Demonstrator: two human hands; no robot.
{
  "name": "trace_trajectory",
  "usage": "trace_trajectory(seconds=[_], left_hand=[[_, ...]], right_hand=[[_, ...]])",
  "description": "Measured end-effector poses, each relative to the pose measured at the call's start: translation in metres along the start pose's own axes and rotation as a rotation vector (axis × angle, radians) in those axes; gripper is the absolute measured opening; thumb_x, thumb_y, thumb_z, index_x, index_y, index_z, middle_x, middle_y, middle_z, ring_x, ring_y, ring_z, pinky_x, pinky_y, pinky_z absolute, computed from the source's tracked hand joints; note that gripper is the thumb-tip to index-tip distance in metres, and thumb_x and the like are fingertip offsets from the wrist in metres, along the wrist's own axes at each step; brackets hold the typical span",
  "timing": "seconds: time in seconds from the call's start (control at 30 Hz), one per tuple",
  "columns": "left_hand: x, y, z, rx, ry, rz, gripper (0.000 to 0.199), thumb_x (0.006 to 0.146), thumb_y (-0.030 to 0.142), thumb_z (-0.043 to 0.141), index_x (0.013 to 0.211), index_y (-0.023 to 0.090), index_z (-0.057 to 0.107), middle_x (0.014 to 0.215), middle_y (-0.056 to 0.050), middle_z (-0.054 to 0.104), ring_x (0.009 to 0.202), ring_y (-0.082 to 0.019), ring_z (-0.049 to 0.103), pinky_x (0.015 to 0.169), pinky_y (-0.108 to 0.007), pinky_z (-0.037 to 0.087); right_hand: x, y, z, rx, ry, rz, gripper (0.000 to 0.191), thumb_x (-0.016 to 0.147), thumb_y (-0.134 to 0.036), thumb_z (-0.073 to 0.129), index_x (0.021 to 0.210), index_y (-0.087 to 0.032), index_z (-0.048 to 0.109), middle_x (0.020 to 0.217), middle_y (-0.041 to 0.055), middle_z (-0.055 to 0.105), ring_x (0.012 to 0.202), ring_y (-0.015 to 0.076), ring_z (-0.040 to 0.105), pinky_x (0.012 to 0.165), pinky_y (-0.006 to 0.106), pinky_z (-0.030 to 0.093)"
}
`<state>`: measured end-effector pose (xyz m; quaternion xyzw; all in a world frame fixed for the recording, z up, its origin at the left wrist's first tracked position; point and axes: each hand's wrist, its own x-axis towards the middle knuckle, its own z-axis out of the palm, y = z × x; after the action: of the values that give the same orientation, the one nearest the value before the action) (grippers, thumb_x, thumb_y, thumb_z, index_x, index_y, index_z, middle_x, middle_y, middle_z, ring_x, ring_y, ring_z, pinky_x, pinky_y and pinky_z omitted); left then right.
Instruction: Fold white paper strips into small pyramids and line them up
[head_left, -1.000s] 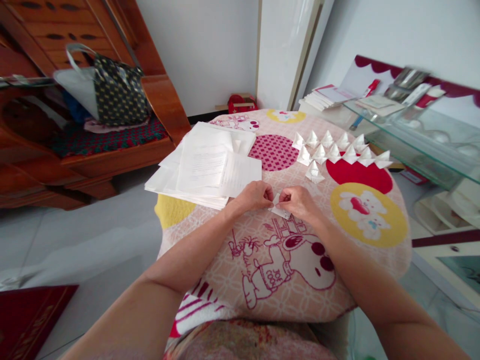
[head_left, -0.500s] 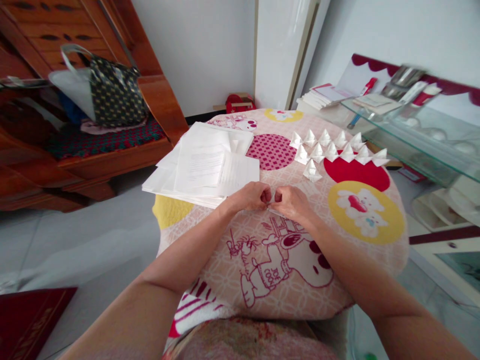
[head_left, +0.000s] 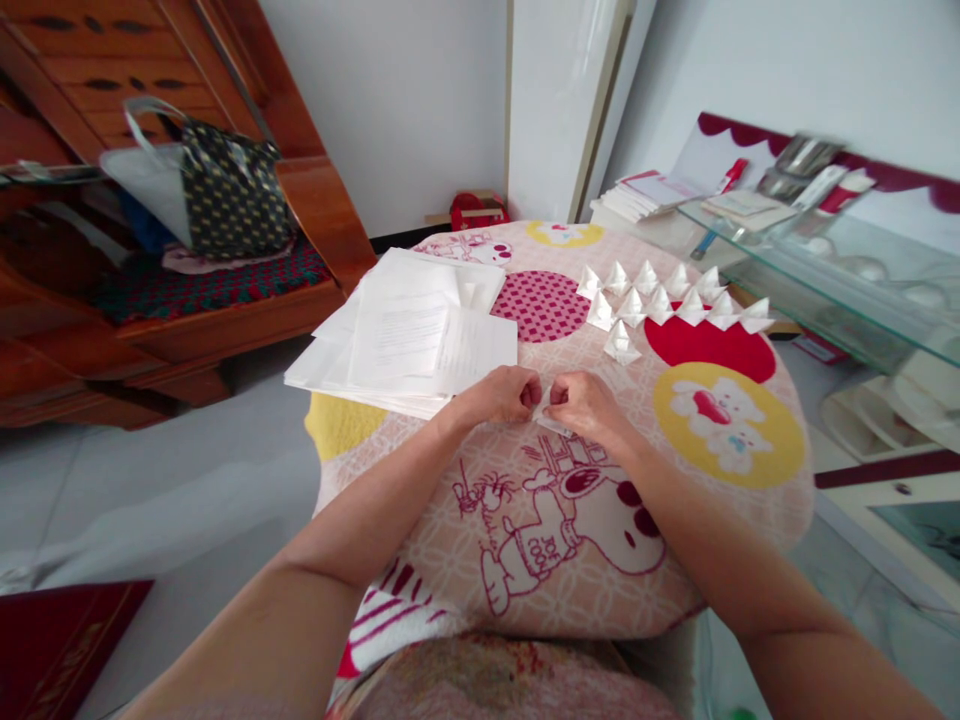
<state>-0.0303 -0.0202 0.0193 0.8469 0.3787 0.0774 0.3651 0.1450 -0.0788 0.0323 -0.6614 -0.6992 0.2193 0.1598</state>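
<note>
Now a small white paper piece [head_left: 551,424] is pinched by the left grip [head_left: 515,394] and right grip [head_left: 583,402], seemingly so both edges are controlled.

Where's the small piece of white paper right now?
Head view, slightly right of and below centre: the small piece of white paper is between the left hand and right hand, right of the paper stack.

dark patterned bag [head_left: 229,195] on a wooden bench [head_left: 232,326], glass shelf [head_left: 806,250], grey floor [head_left: 217,500]
</note>
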Motion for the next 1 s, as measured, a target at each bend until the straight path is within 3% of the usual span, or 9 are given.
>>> trace_trajectory(seconds=[0.27,0.4,0.63,1.0], left_hand=[[-0.002,0.000,0.008,0.080,0.062,0.155,0.032,0.067,0.003,0.055,0.093,0.016,0.069,0.080,-0.001,0.068,0.072,-0.012,0.059,0.070,-0.024,0.045],[-0.003,0.005,0.011,0.176,0.074,0.296,0.042,0.072,-0.003,0.049,0.102,0.017,0.072,0.096,-0.004,0.071,0.083,-0.014,0.061,0.080,-0.026,0.047],[-0.008,0.007,0.003,0.197,-0.020,0.390,0.047,0.078,-0.004,0.051,0.107,0.022,0.078,0.099,-0.003,0.072,0.082,-0.012,0.064,0.078,-0.024,0.047],[-0.014,0.026,0.006,0.448,-0.065,0.348,0.036,0.084,-0.003,0.052,0.098,0.018,0.077,0.101,-0.006,0.072,0.089,-0.018,0.068,0.078,-0.027,0.048]], right_hand=[[0.005,0.031,-0.006,0.347,-0.002,-0.050,0.012,0.070,-0.009,0.061,0.074,-0.016,0.069,0.070,0.0016,0.071,0.064,0.0151,0.062,0.060,0.025,0.044],[0.006,0.031,-0.003,0.300,0.019,-0.074,0.017,0.065,-0.004,0.061,0.073,-0.016,0.070,0.070,0.0021,0.072,0.067,0.0158,0.064,0.063,0.025,0.045],[0.007,0.028,-0.003,0.247,0.016,-0.024,0.015,0.065,-0.002,0.067,0.072,-0.015,0.071,0.069,0.0025,0.071,0.065,0.0156,0.064,0.061,0.025,0.044],[0.009,0.028,0.005,0.174,0.065,-0.005,0.018,0.063,0.000,0.065,0.069,-0.016,0.072,0.070,0.0030,0.073,0.066,0.0158,0.064,0.063,0.025,0.044]])
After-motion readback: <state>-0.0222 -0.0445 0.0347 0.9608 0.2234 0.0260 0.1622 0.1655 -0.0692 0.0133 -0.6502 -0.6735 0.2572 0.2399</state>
